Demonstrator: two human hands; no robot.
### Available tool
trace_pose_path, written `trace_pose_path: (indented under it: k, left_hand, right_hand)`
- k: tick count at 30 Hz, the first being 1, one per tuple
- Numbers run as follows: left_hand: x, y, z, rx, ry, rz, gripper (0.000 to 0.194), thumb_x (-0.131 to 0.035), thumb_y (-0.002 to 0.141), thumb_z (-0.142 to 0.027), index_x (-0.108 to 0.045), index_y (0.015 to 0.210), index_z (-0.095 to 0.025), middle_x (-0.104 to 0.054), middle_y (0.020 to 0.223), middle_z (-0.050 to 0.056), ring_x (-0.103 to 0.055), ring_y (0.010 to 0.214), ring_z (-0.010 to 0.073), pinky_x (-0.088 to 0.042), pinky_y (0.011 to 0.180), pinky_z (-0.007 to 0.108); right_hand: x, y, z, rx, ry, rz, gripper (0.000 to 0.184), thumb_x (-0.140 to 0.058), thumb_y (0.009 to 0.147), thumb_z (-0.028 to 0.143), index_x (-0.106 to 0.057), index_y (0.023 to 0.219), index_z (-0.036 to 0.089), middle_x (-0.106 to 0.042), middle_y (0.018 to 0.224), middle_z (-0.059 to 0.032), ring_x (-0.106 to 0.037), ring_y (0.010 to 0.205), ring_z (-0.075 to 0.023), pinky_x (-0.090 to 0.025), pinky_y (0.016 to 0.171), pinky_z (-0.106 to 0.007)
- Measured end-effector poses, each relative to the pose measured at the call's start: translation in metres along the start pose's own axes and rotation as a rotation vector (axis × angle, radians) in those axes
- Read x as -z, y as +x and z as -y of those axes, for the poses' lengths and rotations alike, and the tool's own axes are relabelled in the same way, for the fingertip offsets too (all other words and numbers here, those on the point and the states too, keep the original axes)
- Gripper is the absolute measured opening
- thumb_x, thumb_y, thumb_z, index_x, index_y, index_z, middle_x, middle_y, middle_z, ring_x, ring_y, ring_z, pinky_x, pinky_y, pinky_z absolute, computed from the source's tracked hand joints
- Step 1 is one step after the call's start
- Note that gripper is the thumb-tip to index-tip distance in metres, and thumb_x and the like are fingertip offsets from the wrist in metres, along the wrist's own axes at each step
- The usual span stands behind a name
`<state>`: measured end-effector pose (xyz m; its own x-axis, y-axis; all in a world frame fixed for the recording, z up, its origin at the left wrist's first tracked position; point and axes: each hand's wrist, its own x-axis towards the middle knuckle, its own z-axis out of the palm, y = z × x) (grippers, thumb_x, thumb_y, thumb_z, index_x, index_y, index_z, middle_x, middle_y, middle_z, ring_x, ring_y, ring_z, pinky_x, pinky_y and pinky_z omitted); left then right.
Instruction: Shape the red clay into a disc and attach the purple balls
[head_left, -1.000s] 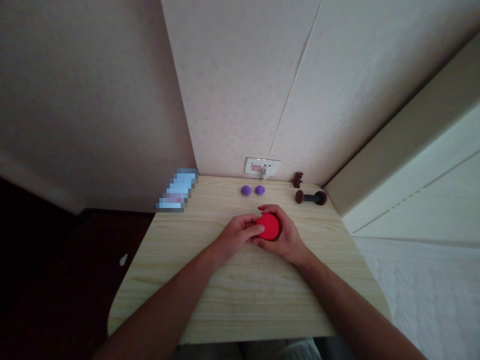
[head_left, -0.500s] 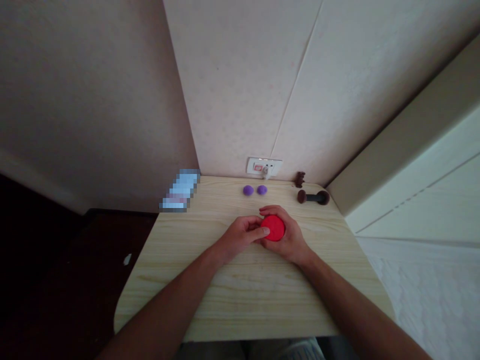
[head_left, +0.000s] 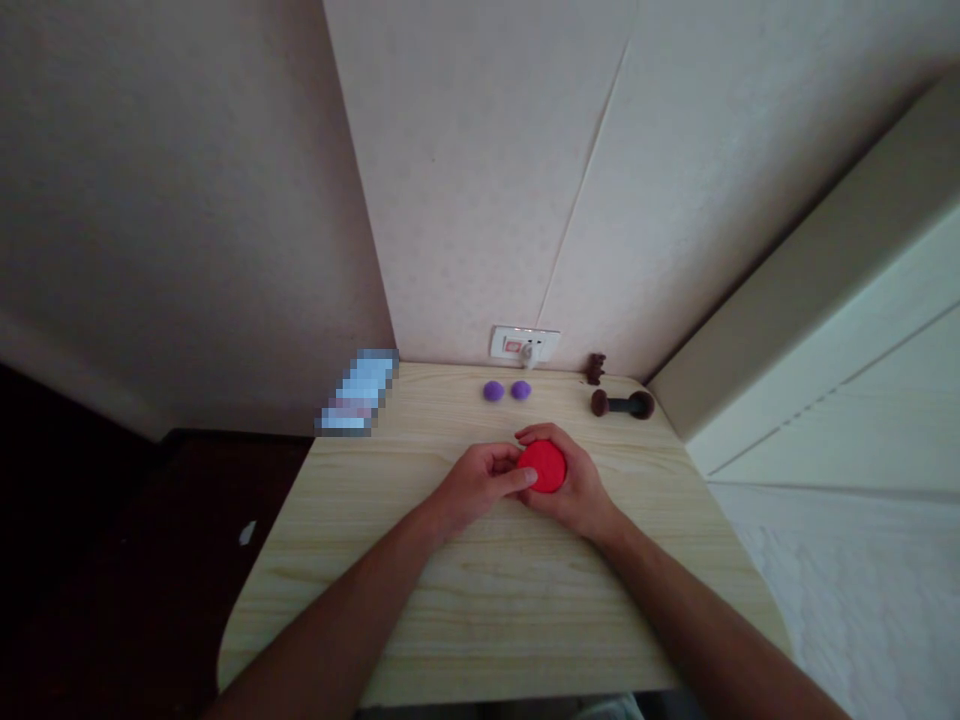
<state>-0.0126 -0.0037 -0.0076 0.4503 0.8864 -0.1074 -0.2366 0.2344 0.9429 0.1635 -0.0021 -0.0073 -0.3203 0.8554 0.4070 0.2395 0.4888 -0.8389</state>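
Observation:
A flat, round red clay disc is held between my two hands over the middle of the table. My right hand curls around its right side, with fingers along the far edge. My left hand pinches the left edge, its thumb lying on top of the disc. The underside of the disc and several fingertips are hidden. Beyond my hands lie two small purple lumps, a left purple lump and a right purple lump, side by side and apart.
A dark dumbbell-shaped object and a small brown figure are at the back right of the wooden table. A blurred-out phone-like panel is at the back left. A wall socket with a plug sits behind.
The whole view has shifted slightly, so the table and things appear a little lower. My hands keep nearly the same hold on the red clay disc.

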Motion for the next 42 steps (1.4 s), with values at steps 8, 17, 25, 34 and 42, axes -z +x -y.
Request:
trace_pose_path:
  k: [8, 17, 25, 34, 42]
  left_hand:
    - [0.0012, 0.001, 0.0028, -0.018, 0.001, 0.004, 0.027, -0.083, 0.073, -0.033, -0.077, 0.091, -0.014, -0.073, 0.085, 0.005, -0.063, 0.077, 0.0161, -0.045, 0.072, 0.026]
    - [0.0008, 0.0, -0.0006, -0.023, 0.004, 0.007, 0.027, -0.083, 0.073, -0.033, -0.077, 0.09, -0.013, -0.073, 0.084, 0.005, -0.062, 0.077, 0.0156, -0.045, 0.071, 0.026]
    - [0.0003, -0.0001, 0.0003, 0.009, -0.025, -0.001, 0.031, -0.084, 0.072, -0.034, -0.077, 0.093, -0.012, -0.073, 0.087, 0.005, -0.062, 0.076, 0.0147, -0.044, 0.071, 0.025]
    - [0.0013, 0.0009, 0.0031, 0.021, -0.015, -0.018, 0.033, -0.084, 0.072, -0.035, -0.076, 0.093, -0.011, -0.073, 0.085, 0.005, -0.062, 0.074, 0.014, -0.044, 0.07, 0.025]
    - [0.0044, 0.0025, 0.0083, 0.049, -0.135, -0.012, 0.033, -0.086, 0.072, -0.031, -0.079, 0.098, -0.014, -0.078, 0.087, 0.006, -0.067, 0.079, 0.0155, -0.049, 0.078, 0.026]
  right_hand:
    - [0.0011, -0.0019, 0.0006, -0.066, 0.016, 0.013, 0.049, -0.082, 0.069, 0.027, -0.061, 0.114, 0.025, -0.067, 0.111, -0.007, -0.066, 0.093, -0.0252, -0.055, 0.079, -0.038]
    - [0.0007, -0.0023, 0.0032, -0.096, 0.034, 0.014, 0.047, -0.082, 0.069, 0.029, -0.061, 0.112, 0.024, -0.068, 0.107, -0.0069, -0.066, 0.086, -0.0236, -0.055, 0.071, -0.035]
    - [-0.0006, -0.0022, 0.0015, -0.136, 0.023, 0.022, 0.047, -0.081, 0.069, 0.027, -0.061, 0.11, 0.023, -0.069, 0.097, -0.0046, -0.064, 0.076, -0.0193, -0.053, 0.065, -0.031]
    - [-0.0013, -0.0041, 0.0015, -0.119, -0.008, -0.01, 0.043, -0.083, 0.069, 0.028, -0.062, 0.106, 0.023, -0.071, 0.095, -0.0034, -0.066, 0.078, -0.0197, -0.055, 0.069, -0.031]
    - [-0.0006, -0.0023, 0.0016, -0.105, -0.008, -0.06, 0.04, -0.083, 0.07, 0.029, -0.062, 0.103, 0.023, -0.07, 0.096, -0.004, -0.065, 0.079, -0.02, -0.055, 0.068, -0.031]
